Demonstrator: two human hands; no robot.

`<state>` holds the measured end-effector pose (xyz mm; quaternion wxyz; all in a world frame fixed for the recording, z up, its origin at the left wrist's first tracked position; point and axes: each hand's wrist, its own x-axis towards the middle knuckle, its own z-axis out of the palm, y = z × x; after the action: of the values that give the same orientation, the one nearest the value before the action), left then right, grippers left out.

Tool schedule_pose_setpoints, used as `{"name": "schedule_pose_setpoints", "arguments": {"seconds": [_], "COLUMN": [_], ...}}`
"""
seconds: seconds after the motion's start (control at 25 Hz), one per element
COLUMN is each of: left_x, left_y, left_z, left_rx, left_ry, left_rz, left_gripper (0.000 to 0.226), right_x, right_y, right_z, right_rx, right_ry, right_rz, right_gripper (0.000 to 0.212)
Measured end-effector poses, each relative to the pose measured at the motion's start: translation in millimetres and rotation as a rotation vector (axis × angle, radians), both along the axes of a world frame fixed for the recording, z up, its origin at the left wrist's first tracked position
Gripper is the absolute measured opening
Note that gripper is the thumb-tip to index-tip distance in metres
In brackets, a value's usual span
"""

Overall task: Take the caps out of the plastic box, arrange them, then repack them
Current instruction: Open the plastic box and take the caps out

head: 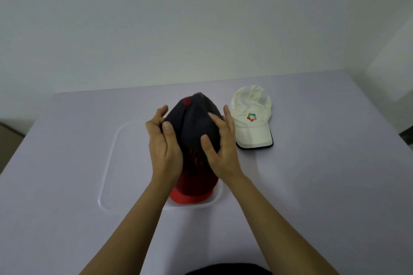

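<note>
Right now we have the dark cap (194, 125), red brim toward us, over the clear plastic box (109, 163) with both hands on its crown. Our left hand (165, 149) pinches one side between thumb and curled fingers, and our right hand (221, 149) clasps the other. The white cap (252, 116) lies on the desk (67, 163), just right of the box.

Head view, downward, seemingly near.
</note>
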<state>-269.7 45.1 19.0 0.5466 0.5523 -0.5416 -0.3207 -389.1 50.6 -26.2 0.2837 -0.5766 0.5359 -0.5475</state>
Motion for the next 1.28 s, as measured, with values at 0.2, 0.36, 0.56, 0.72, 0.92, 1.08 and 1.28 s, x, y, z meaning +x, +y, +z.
{"name": "schedule_pose_setpoints", "arguments": {"seconds": [0.2, 0.36, 0.56, 0.72, 0.92, 1.08, 1.28], "left_x": [-50.8, -112.8, -144.4, -136.8, -139.7, -120.4, -41.0], "left_y": [13.6, 35.5, 42.3, 38.6, 34.7, 24.8, -7.8], "left_z": [10.9, -32.9, -107.7, -142.5, -151.7, -115.2, -102.5], "left_rx": [0.088, 0.241, 0.411, 0.186, 0.344, 0.195, 0.172], "left_ry": [0.032, -0.125, -0.295, -0.87, -0.958, -0.708, -0.613], "left_rz": [-0.142, -0.35, -0.362, -0.577, -0.641, -0.585, -0.301], "left_gripper": [0.029, 0.014, 0.016, 0.047, 0.051, 0.052, 0.055], "right_x": [-44.0, -100.4, -139.2, -147.0, -152.2, -135.0, -52.3], "right_y": [24.3, 75.8, 93.8, 83.4, 74.7, 60.9, 45.9], "right_z": [11.4, -32.9, -100.8, -126.7, -137.3, -121.2, -87.6], "right_rx": [0.003, 0.221, 0.524, 0.621, 0.719, 0.608, 0.225], "right_ry": [0.031, 0.046, 0.14, 0.29, 0.421, 0.538, 0.596], "right_rz": [-0.24, -0.437, -0.368, -0.301, -0.214, -0.324, -0.144], "right_gripper": [0.049, 0.063, 0.062, 0.057, 0.05, 0.051, 0.05]}}
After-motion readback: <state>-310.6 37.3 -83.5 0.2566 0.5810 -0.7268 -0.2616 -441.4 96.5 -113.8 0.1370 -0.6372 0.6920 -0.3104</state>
